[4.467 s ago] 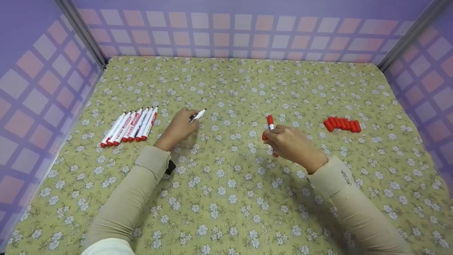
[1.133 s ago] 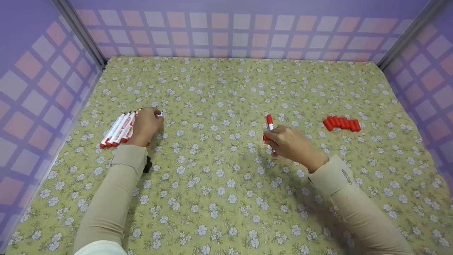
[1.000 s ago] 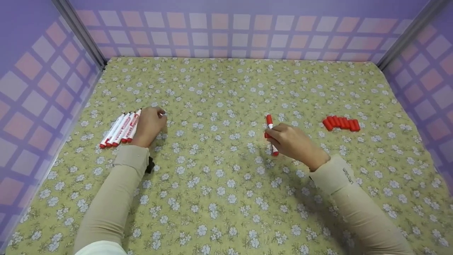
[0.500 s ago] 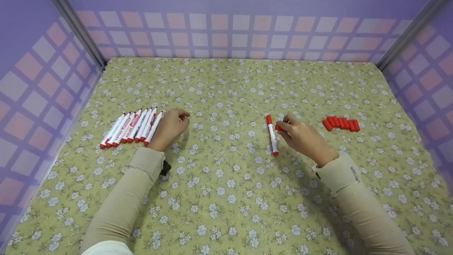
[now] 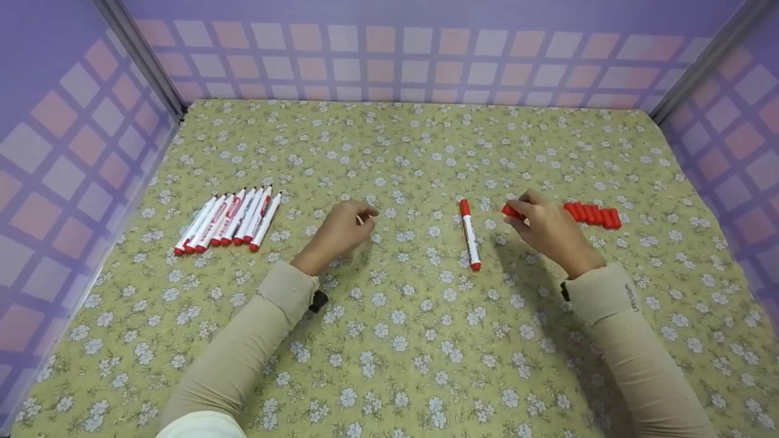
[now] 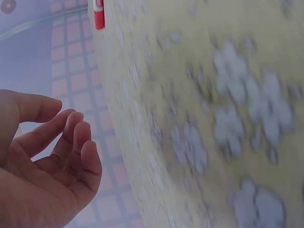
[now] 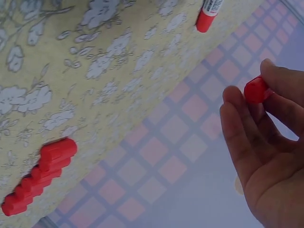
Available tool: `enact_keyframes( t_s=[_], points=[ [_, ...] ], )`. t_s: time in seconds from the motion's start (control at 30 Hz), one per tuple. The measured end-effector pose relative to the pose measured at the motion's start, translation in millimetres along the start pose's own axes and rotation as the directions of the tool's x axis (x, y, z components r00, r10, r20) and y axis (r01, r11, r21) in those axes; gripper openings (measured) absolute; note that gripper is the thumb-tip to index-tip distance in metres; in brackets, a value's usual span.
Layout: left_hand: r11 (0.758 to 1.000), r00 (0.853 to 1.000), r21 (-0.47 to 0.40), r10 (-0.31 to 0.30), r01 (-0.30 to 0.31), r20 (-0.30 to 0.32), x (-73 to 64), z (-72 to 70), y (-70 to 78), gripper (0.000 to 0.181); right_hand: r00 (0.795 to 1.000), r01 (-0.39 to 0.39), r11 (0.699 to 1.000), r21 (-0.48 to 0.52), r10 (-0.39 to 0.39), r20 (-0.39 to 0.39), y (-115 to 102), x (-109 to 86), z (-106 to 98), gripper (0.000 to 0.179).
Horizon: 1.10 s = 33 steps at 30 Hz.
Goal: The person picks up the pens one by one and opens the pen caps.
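My left hand (image 5: pixel 341 231) hangs above the cloth with fingers loosely curved and nothing between them; the left wrist view shows thumb and fingertips apart. To its left lie several uncapped white markers (image 5: pixel 230 220) in a slanted row, dark tips away from me, red ends near. My right hand (image 5: pixel 552 230) pinches a loose red marker cap (image 7: pixel 256 90) between thumb and fingers, raised off the table. Between both hands lies a capped marker (image 5: pixel 470 238), its red cap at the far end. Just beyond the right hand, several red caps (image 5: pixel 593 215) lie side by side, partly hidden by it.
A yellow-green flowered cloth (image 5: pixel 389 340) covers the table. Purple panels (image 5: pixel 420 61) with pink and white squares wall in its back and sides, joined by grey posts (image 5: pixel 146 58) at the corners.
My left hand has laid its uncapped marker at the row's right end and moved right, empty. My right hand has moved right with the cap, away from the capped marker.
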<state>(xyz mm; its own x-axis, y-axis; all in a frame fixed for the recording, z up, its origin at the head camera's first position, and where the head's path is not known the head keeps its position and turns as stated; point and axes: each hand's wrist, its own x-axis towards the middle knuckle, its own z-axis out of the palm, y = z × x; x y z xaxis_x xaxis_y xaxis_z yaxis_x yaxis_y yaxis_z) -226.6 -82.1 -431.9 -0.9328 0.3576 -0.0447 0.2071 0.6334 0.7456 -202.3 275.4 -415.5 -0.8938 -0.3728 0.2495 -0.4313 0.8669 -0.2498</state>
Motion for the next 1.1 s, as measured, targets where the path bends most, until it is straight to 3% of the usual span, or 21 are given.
enact_keyframes(
  t_s=[0.2,0.5,0.77,1.1],
  points=[
    [0.998,0.997,-0.004,0.059,-0.059,0.050,-0.1,18.2,14.6,0.030,0.996,-0.089,0.996,0.011,0.089,0.006,10.9,-0.5,-2.4,0.027],
    [0.997,0.987,-0.008,0.083,-0.082,0.134,-3.9,38.1,35.8,0.029,0.974,-0.227,0.968,0.110,0.226,0.024,34.8,-4.6,-8.6,0.031],
    [0.993,0.978,0.004,0.116,-0.119,0.171,-0.8,52.6,44.4,0.028,0.934,-0.357,0.915,0.186,0.357,0.036,55.8,-10.9,-13.0,0.029],
    [0.992,0.970,-0.007,0.127,-0.128,0.210,0.7,65.5,51.8,0.028,0.867,-0.497,0.847,0.190,0.479,0.134,79.8,-16.1,-9.4,0.034]
  ],
)
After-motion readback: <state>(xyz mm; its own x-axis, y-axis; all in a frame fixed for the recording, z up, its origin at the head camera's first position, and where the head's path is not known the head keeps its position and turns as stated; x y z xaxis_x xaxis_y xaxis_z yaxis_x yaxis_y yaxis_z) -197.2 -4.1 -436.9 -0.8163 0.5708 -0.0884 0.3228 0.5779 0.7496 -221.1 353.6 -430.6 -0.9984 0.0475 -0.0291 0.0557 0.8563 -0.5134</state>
